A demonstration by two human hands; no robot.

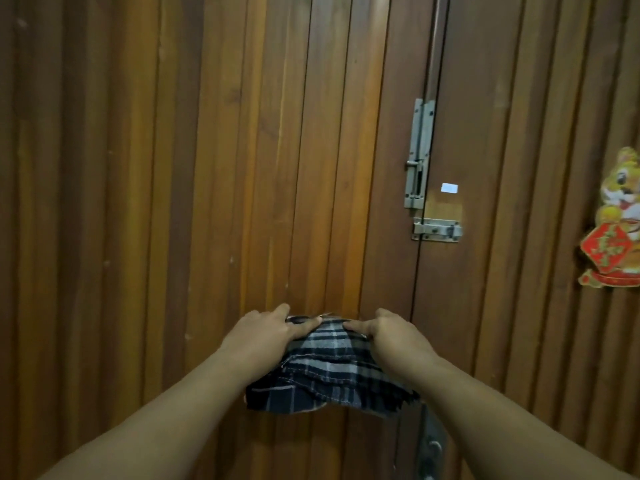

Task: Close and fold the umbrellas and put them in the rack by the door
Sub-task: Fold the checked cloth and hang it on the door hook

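A folded umbrella with dark blue and white plaid cloth [329,372] hangs bunched between my two hands, right in front of the wooden door [242,168]. My left hand [266,332] grips its upper left edge, thumb and fingers pinching the fabric. My right hand [391,332] grips the upper right edge the same way. The loose folds of cloth droop below my wrists. The umbrella's shaft and handle are hidden under the fabric. No rack is in view.
The brown plank door fills the view. Metal slide bolts [419,157] and a latch [437,229] sit on the seam at the right. A colourful paper decoration [614,223] is stuck at the far right. A metal door handle plate [431,448] shows below.
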